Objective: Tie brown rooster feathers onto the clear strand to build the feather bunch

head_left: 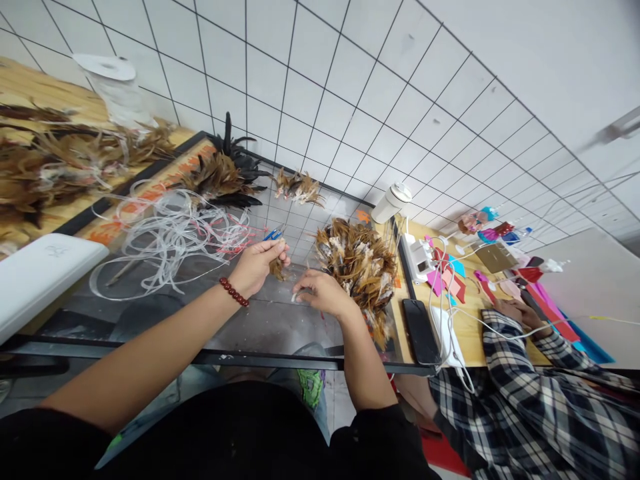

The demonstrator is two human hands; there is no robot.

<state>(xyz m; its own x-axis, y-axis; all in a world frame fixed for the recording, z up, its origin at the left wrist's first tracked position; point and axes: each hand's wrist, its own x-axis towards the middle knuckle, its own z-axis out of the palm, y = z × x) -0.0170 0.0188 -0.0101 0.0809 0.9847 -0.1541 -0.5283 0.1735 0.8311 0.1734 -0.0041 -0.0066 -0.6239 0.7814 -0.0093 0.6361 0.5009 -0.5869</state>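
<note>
My left hand [261, 265], with a dark red bead bracelet [234, 292] at its wrist, is closed in a pinch over the dark glossy tabletop [260, 327]. A small brown feather [278, 270] hangs just under its fingertips. To the right, my right hand [320, 292] has its fingers bent together, with a small white piece [294, 298] at the fingertips. A large pile of brown feather bunches [357, 263] lies right beside it. Behind my left hand are blue-handled snips [273, 235], and on its left is a tangle of clear plastic strips [170, 233].
Black and brown feathers [225, 173] and a small feather bunch [299, 187] lie near the tiled wall. A white cup [393, 202], power strip [417, 257] and phone [420, 330] stand right. A white box [47, 283] is left. A co-worker's plaid sleeve [505, 347] rests far right.
</note>
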